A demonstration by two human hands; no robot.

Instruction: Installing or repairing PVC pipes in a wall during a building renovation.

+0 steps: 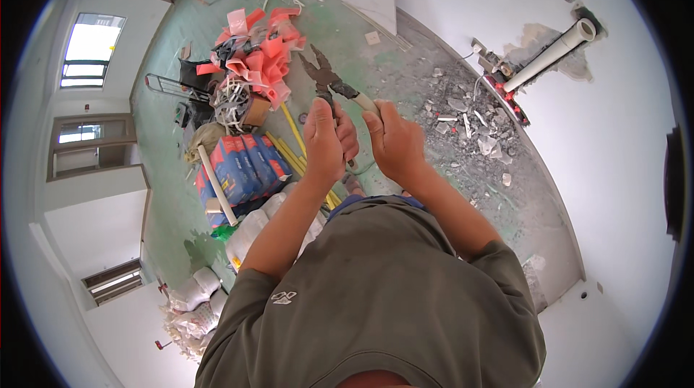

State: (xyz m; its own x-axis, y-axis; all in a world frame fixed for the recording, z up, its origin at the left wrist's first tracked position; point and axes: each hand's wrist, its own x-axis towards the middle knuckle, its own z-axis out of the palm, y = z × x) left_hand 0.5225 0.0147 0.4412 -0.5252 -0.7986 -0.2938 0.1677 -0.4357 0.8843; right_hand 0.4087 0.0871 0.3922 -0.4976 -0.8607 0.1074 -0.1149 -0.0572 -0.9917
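A worn, dark pair of pliers [324, 79] is held up in front of me, its jaws parted and pointing away to the upper left. My left hand [330, 139] is closed round one handle, thumb laid along it. Round the other, pale-sleeved handle, with dark wrapping near the pivot, my right hand [395, 144] is closed too. The two handles are spread apart. Between the jaws I see nothing.
Rubble [477, 124] lies along the right wall, below a white pipe [553, 54]. On the left are pink-red scraps [264, 63], a hand truck [177, 87], blue-and-red bags [242, 171] and yellow strips [289, 153]. White sacks [194, 290] stand farther back left.
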